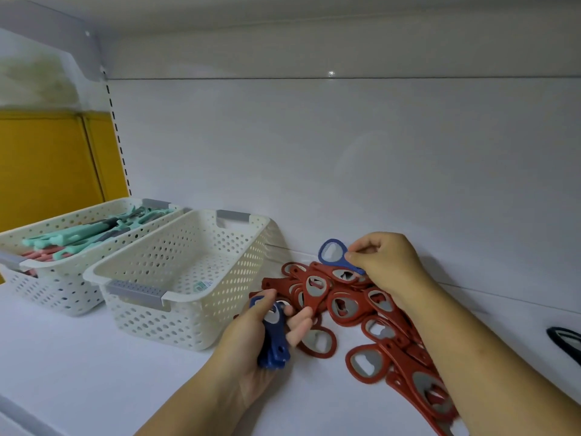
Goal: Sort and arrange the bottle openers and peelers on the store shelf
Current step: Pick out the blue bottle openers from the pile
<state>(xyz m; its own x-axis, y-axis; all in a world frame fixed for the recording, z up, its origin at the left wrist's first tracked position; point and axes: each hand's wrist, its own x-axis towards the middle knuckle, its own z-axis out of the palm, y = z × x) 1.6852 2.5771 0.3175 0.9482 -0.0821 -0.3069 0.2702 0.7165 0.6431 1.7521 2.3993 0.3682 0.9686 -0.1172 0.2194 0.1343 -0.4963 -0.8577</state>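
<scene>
- One blue bottle opener (334, 253) is pinched by its handle in the grip of the right hand (388, 262). Its ring head points up and to the left, and its long axis slants down-right into the fingers, just above the heap.
- Several more blue openers (273, 338) sit stacked in the left hand (248, 344), whose grip is curled round them. Their long axis runs away from the person, heads at the far end and handle ends nearest.
- Many red openers (349, 306) lie heaped on the white shelf (78, 372), between and under the hands. The heap trails toward the lower right, with the openers pointing every which way.
- Just left of the heap stands a white perforated basket (176, 322).
- Beside it, a second basket (53, 294) holds teal and pink peelers (88, 236), most lying along its length.
- At the right edge, a dark object (566, 341) is cut off — I cannot tell what it is.
</scene>
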